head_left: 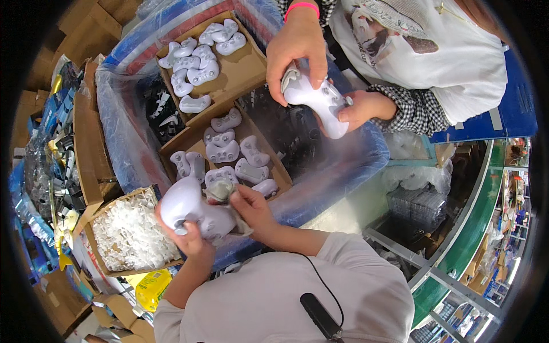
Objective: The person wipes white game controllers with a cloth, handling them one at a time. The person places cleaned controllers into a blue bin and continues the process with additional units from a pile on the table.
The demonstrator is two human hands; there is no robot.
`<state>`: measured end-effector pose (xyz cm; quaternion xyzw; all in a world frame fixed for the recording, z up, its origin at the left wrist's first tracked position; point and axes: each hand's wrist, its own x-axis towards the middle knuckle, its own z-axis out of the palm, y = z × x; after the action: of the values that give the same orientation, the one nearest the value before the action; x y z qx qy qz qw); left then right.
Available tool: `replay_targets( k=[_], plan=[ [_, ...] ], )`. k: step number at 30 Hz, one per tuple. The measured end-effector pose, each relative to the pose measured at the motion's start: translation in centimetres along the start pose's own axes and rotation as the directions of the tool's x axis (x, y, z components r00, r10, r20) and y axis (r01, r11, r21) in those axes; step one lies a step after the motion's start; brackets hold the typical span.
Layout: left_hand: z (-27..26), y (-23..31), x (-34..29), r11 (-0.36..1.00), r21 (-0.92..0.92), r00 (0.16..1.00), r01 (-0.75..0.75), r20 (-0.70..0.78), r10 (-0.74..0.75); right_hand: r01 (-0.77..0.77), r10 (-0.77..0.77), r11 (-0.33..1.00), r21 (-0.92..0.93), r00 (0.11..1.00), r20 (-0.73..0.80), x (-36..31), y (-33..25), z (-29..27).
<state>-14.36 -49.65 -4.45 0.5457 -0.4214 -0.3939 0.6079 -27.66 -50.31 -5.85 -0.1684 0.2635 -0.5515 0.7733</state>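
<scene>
- The left hand (186, 237) grips a white game-controller shell (191, 208) from below, fingers curled round its rounded grip; the shell sits just above the person's chest, in front of the pale sleeves
- The right hand (251, 208) pinches a grey cloth (220, 191) against the top of that shell, fingers clenched on the fabric — part of the cloth hangs under the shell too
- Just left of the hands, an open cardboard box of small white parts (131, 234)
- Beyond the hands, a cardboard tray (280, 171) holding more pale shells (229, 151) laid flat, resting on a bin lined with clear plastic (123, 126)
- Farther off, a second cardboard tray (246, 63) with another batch of white shells (194, 63)
- Across the bin, a co-worker in a white top with checked sleeves holds another white controller (317, 100) in both hands (297, 48) — a pink band on one wrist
</scene>
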Motion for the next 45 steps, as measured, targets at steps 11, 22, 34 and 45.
replay_targets(
  k=[11, 22, 34, 45],
  plan=[
    [7.7, 1.2, 0.2, 0.947, -0.05, 0.628, 0.318, 0.759, -0.171, 0.348, -0.348, 0.935, -0.062, 0.879, -0.327, -5.3, -4.1, -4.4],
    [17.8, 0.5, 4.3, 0.827, -0.01, 0.583, 0.562, 0.715, -0.387, 0.508, -0.528, 0.838, -0.198, 0.667, -0.526, -8.1, -5.9, -5.5],
    [22.6, -0.9, 4.5, 0.601, -0.439, 0.689, 0.668, 0.67, -0.276, 0.499, -0.655, 0.753, -0.429, 0.51, -0.558, -11.1, -6.9, -8.9],
    [16.5, 5.5, 6.1, 0.59, -0.64, 0.725, 0.492, 0.676, 0.128, 0.548, -0.687, 0.727, -0.414, 0.565, -0.457, -9.5, -8.3, -9.2]
  ],
)
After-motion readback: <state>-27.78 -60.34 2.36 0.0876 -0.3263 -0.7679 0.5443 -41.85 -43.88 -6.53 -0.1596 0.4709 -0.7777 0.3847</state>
